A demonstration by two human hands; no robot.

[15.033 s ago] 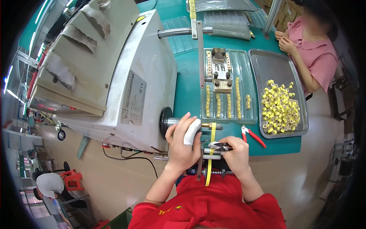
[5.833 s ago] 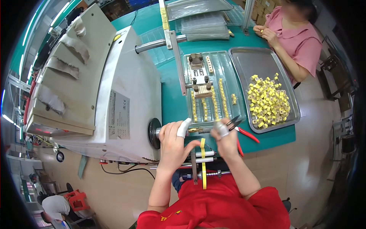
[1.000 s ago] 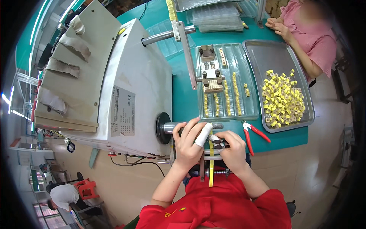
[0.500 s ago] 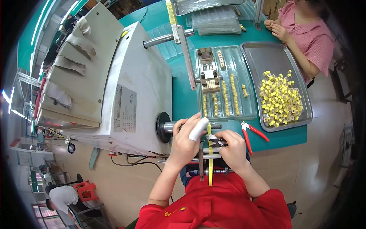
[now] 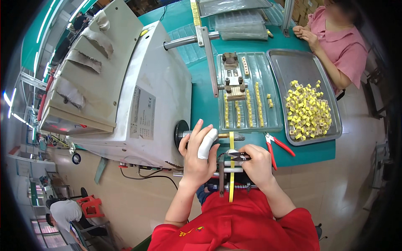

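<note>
Right hand: I have the right hand (image 5: 256, 161) clamped on black snips (image 5: 240, 156), their blades pointing to 9 o'clock, just beside the yellow tape (image 5: 231, 184).
Left hand: at 9 o'clock from the right, the left hand (image 5: 198, 155) has its fingers curled and one wrapped in white; I cannot tell from here whether they close on anything.
Tape: it runs from the metal shaft (image 5: 238, 137) toward 6 o'clock, passing two pale rollers (image 5: 238, 170).
Shaft: I see it partly hidden by the left fingers, leading back to a black disc (image 5: 181, 133) at 11 o'clock from that hand.
Machine: the white housing (image 5: 165, 92) stands at 10 o'clock from the right hand.
Cutters: red-handled cutters (image 5: 285, 147) lie at 2 o'clock.
Clear tray: at 12 o'clock, the clear tray (image 5: 273, 122) bears rows of small yellow parts (image 5: 248, 111).
Metal tray: at 1 o'clock, the metal tray (image 5: 289, 67) bears a heap of yellow blocks (image 5: 309, 112).
Co-worker: beyond it I see a person in pink (image 5: 341, 48), hands near each other.
</note>
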